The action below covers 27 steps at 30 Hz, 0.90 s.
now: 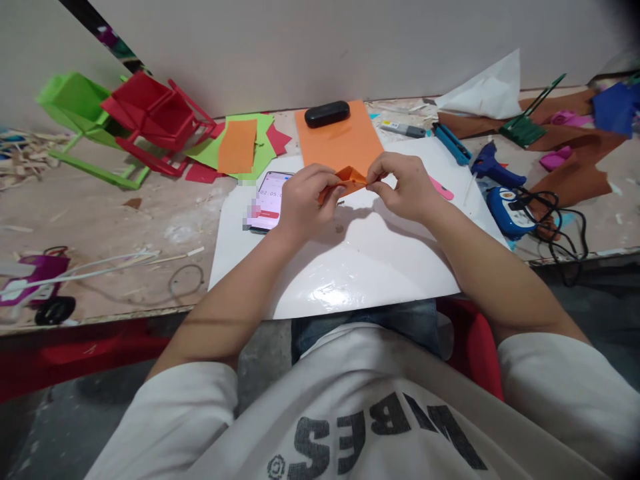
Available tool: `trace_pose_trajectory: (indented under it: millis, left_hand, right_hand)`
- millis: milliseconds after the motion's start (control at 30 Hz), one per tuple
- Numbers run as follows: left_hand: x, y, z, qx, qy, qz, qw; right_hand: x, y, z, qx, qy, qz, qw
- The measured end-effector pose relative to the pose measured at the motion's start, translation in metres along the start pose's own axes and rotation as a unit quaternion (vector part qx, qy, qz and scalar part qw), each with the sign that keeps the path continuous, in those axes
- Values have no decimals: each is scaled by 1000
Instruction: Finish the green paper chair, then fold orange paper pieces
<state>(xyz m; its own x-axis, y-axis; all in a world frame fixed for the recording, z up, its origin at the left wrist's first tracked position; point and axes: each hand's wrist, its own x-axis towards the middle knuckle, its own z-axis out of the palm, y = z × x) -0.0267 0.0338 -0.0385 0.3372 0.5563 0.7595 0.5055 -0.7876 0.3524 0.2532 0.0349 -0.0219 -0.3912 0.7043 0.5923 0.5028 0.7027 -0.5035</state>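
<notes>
A small folded piece of orange paper (351, 177) is held up between my two hands, over the white sheet (320, 280). My left hand (311, 199) pinches its left end between thumb and fingers. At the other end, my right hand (399, 181) grips the tip between thumb and forefinger. Beside my left hand lies a phone (267, 200) with a timer on its screen. Just behind the hands is a flat orange sheet (345, 140) with a black case (327, 115) on it. Part of a pink piece (442, 189) shows by my right wrist.
Green (90, 127) and red (155, 120) chair models stand at the back left, near coloured paper (237, 147). On the right are a cutter (403, 129), a blue stapler-like tool (451, 143), a glue gun (495, 165) and a blue device (510, 212) with black cable. A purple toy (37, 280) is front left.
</notes>
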Motion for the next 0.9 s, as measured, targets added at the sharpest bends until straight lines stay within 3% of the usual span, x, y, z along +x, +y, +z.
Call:
trace_pose_trajectory:
  millis: [267, 567, 900]
  left_hand:
    - [0, 0, 1, 17, 18, -16, 1000]
    - [0, 1, 3, 14, 25, -1, 1000]
    - [-1, 1, 5, -13, 28, 21, 999]
  right_hand:
    - [0, -5, 3, 12, -4, -7, 1000]
    - [-1, -3, 8, 24, 33, 15, 999]
    - [-1, -10, 8, 45, 16, -10, 999]
